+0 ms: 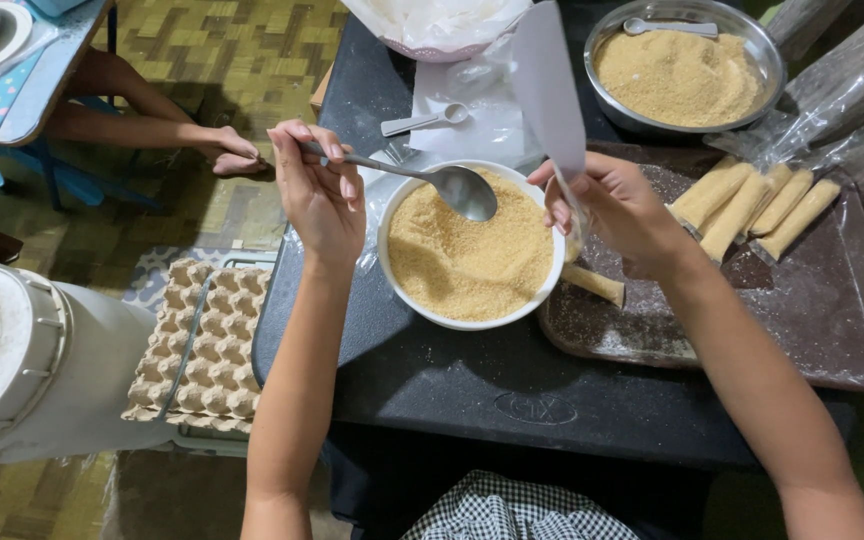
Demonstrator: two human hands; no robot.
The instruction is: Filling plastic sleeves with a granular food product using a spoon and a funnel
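filling step: left hand (320,195) grips spoon (432,180) over white bowl (472,245) of brown powder, right hand (602,205) pinches slim plastic sleeve (549,90); next likely needs a steady pour.

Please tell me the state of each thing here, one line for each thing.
Left hand: holds the metal spoon, empty, above the powder.
Right hand: holds an open clear plastic sleeve.
White round bowl: nearly full of tan powder.
Steel round bowl: partly filled.
Brown tray: carries filled packets.
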